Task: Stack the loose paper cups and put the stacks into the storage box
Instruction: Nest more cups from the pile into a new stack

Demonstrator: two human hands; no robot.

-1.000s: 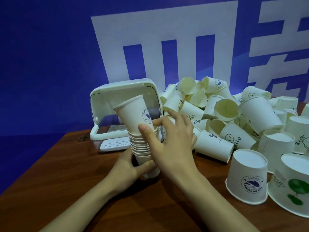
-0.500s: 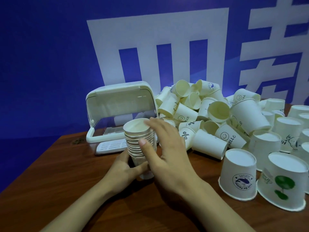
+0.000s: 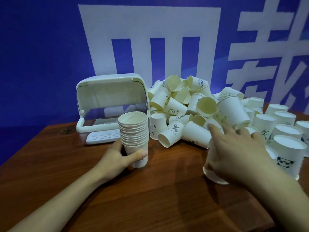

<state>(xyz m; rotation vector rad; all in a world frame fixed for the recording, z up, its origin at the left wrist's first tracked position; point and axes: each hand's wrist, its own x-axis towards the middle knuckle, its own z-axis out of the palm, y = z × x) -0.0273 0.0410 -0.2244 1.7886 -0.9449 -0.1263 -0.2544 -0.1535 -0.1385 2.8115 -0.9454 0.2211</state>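
A tall stack of nested white paper cups [image 3: 134, 131] stands upright, mouths up, in front of the storage box [image 3: 110, 97]. My left hand [image 3: 115, 159] grips the lowest cups of the stack, thumb across the front. Spread with straight fingers, my right hand [image 3: 234, 151] reaches over an upside-down cup [image 3: 214, 177] at the near edge of the loose cup pile [image 3: 180, 111]. It holds nothing that I can see. The white box has its domed lid swung up and its front open.
Several upside-down cups, one with a panda print [image 3: 287, 156], stand in rows at the right. The brown wooden table [image 3: 66, 173] ends at the left and at the near right. A blue wall with white characters stands behind everything.
The top cup was pressed down into the stack. My right hand then left the stack and moved right to the loose cups. My left hand still holds the stack.
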